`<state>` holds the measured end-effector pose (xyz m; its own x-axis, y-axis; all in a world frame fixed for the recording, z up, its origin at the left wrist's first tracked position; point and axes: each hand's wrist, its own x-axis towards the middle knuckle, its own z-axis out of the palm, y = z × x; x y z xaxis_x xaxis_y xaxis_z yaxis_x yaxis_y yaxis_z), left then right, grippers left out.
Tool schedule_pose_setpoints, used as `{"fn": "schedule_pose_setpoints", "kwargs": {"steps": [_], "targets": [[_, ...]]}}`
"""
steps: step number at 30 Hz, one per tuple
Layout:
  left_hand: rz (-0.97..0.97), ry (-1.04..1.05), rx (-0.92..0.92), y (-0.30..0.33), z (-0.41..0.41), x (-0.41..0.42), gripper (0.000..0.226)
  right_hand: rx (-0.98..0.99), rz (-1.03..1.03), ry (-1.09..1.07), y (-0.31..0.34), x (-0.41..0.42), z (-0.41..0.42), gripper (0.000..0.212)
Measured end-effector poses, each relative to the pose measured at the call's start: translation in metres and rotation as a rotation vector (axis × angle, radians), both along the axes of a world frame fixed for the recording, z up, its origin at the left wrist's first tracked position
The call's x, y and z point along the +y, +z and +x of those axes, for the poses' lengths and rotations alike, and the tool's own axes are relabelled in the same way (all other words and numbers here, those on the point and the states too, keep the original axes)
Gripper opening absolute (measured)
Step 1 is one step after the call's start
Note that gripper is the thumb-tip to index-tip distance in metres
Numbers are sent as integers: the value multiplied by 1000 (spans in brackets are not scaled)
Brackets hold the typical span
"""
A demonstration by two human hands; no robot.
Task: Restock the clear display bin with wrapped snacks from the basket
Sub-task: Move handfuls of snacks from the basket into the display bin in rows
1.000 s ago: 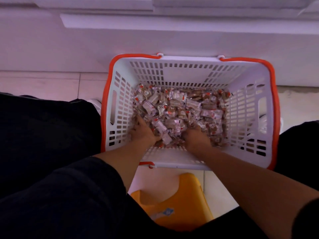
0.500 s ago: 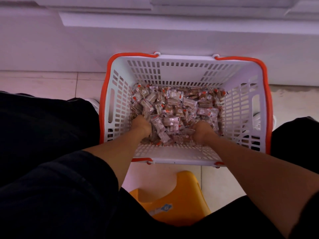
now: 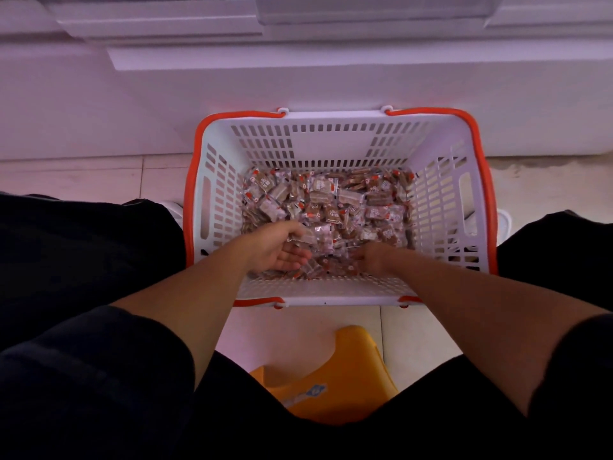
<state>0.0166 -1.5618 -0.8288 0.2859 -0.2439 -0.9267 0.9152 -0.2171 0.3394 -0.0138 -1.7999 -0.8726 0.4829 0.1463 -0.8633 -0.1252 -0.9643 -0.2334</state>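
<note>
Left hand has turned palm-up since half a second ago, fingers loosely curled under a few wrapped snacks; before, it was dug knuckles-up into the pile. Right hand stays buried in the packets, grip not visible (cannot tell). Snacks are crinkly clear-wrapped brown bars with red marks, heaped in the basket, white slotted plastic with an orange rim, on tiled floor. Yellow plastic stool sits nearer the person.
</note>
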Motion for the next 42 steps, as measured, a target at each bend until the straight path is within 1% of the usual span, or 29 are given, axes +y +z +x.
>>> {"fn": "schedule_pose_setpoints", "kwargs": {"steps": [3, 5, 7, 8, 10, 12, 14, 16, 18, 20, 22, 23, 25, 27, 29, 30, 32, 36, 40, 42], "targets": [[-33, 73, 24, 7, -1, 0, 20, 48, -10, 89, 5, 1, 1, 49], [-67, 137, 39, 11, 0, 1, 30, 11, -49, 129, 6, -1, 0, 41], [-70, 130, 32, 13, 1, 0, 38, -71, -123, 118, 4, -5, 0, 36], [-69, 113, 25, 14, 1, -1, 36, -99, -157, 104, 4, -7, -2, 35], [-65, 84, 3, 13, 0, -4, 25, -126, -212, 94, 4, -7, 1, 30], [-39, 74, -24, 10, 0, -6, 18, -147, -228, 17, 7, -5, 4, 27], [0, 72, -51, 8, 0, -6, 18, -206, -223, -92, 16, -6, 10, 28], [42, 52, -92, 9, 1, -6, 18, -257, -127, -180, 30, -9, 21, 24], [42, 27, -138, 17, 8, -6, 19, -284, 26, -251, 56, -11, 38, 21], [-5, 25, -195, 31, 20, -8, 21, -338, 155, -199, 97, -10, 56, 13], [-60, 15, -264, 53, 38, -10, 33, -377, 269, -91, 141, -8, 74, 5], [-97, 3, -290, 67, 47, -11, 36, -402, 307, -18, 164, -7, 79, 9], [-188, -78, -320, 102, 64, -13, 35, -484, 357, 113, 208, -7, 86, 18], [-261, -232, -358, 143, 76, -16, 35, -575, 426, 207, 250, -12, 86, 15], [-277, -357, -445, 184, 80, -19, 30, -635, 508, 233, 286, -17, 83, 12], [-278, -385, -494, 202, 80, -19, 28, -662, 543, 220, 301, -19, 81, 13], [-312, -364, -535, 229, 77, -20, 28, -732, 608, 157, 322, -21, 79, 16], [-428, -260, -416, 261, 73, -21, 40, -890, 652, 64, 341, -17, 80, 17], [-493, -205, -308, 264, 74, -29, 57, -923, 660, 56, 345, -11, 84, 17], [-520, -152, -294, 260, 75, -32, 58, -939, 651, 92, 347, -12, 86, 16]]}}
